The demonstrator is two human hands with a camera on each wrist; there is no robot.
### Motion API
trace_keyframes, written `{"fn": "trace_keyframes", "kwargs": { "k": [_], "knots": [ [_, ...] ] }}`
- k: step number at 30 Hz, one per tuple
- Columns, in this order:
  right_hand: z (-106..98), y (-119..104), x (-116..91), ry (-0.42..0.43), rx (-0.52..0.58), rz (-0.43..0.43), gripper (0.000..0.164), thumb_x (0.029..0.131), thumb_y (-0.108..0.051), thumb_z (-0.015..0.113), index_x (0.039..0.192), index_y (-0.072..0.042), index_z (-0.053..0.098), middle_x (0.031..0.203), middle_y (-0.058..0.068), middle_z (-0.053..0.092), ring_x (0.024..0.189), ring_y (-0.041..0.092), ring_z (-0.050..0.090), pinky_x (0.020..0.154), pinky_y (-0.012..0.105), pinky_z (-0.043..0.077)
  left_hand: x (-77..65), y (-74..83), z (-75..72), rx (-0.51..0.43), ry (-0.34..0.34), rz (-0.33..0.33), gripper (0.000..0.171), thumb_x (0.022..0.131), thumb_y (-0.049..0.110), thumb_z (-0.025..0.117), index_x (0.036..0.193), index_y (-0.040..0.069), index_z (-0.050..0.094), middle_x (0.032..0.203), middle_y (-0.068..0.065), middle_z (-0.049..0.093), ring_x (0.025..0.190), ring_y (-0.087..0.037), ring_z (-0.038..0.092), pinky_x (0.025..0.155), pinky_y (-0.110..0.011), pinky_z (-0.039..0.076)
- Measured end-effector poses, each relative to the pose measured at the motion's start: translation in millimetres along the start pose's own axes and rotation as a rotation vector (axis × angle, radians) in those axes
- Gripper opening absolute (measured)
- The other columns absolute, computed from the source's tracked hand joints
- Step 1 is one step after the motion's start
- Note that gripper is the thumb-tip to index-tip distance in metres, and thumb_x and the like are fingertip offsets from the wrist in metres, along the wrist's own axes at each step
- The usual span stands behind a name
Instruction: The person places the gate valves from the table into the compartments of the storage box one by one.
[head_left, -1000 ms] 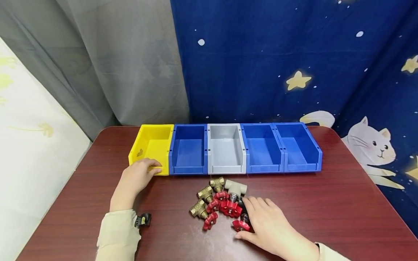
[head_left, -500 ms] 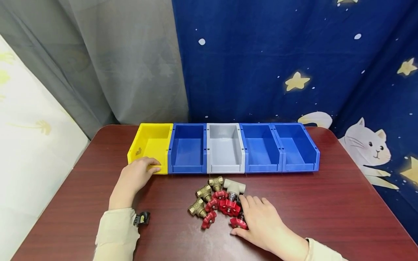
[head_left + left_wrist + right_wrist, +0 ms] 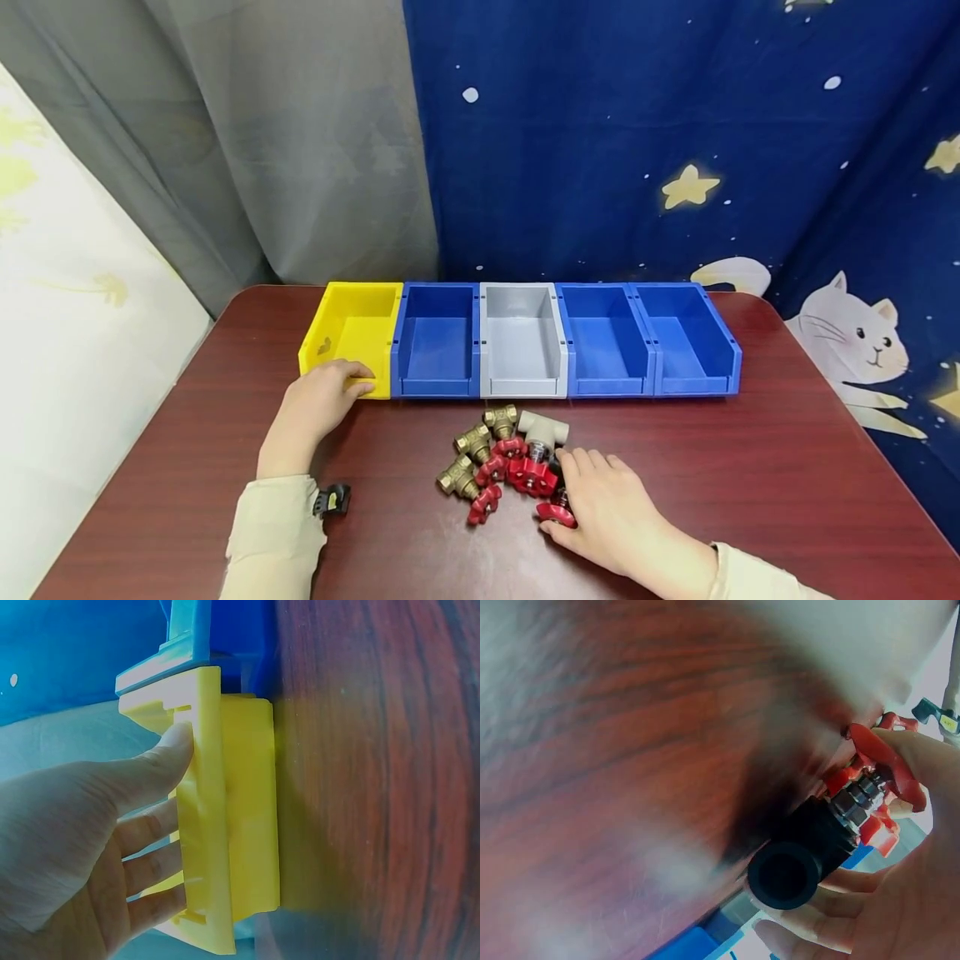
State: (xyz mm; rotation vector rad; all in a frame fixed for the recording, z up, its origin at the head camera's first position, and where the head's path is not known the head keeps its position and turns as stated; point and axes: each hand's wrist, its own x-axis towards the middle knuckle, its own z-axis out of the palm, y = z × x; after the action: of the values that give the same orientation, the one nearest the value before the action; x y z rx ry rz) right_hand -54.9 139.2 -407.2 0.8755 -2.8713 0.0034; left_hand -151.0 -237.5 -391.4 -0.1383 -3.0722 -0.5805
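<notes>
Black valve is pointing its red handwheel toward the table's near edge, right hand gripping it; farther left hand is pinching the yellow bin.

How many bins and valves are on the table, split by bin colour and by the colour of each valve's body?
Yellow bin: 1
Blue bins: 3
Grey bin: 1
Brass valves: 3
Beige valve: 1
Black valve: 1
Total: 10
</notes>
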Motion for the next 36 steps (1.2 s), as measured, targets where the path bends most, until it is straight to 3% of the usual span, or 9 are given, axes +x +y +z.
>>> {"fn": "trace_keyframes", "kwargs": {
  "k": [10,18,36],
  "knots": [
    [-14.9,6.0,-3.1,0.044,0.023,-0.028,0.077,0.072,-0.062,0.076,0.114,0.0,0.06,0.097,0.009,0.063,0.09,0.025,0.061,0.079,0.042,0.052,-1.8,1.1,-2.3,0.003,-0.013,-0.012,0.026,0.094,0.025,0.069,0.112,0.005,0.071,0.11,-0.014,0.069,0.1,-0.033,0.061,0.093,-0.056,0.048],
    [-29.5,19.8,-7.9,0.098,0.038,-0.104,0.082,0.068,-0.062,0.08,0.12,-0.001,0.06,0.102,0.006,0.063,0.09,0.02,0.059,0.077,0.04,0.053,-1.0,0.8,-2.8,-0.009,-0.017,-0.013,0.026,0.095,0.024,0.069,0.112,0.005,0.071,0.111,-0.015,0.069,0.102,-0.034,0.06,0.094,-0.057,0.047],
    [-46.4,71.5,-1.7,0.092,-0.009,-0.186,0.083,0.069,-0.057,0.082,0.125,-0.001,0.059,0.11,0.011,0.063,0.097,0.024,0.059,0.086,0.042,0.054,0.7,-1.5,-1.1,-0.01,-0.013,0.0,0.025,0.094,0.024,0.069,0.111,0.006,0.072,0.111,-0.015,0.069,0.102,-0.034,0.061,0.093,-0.057,0.047]
  ]
}}
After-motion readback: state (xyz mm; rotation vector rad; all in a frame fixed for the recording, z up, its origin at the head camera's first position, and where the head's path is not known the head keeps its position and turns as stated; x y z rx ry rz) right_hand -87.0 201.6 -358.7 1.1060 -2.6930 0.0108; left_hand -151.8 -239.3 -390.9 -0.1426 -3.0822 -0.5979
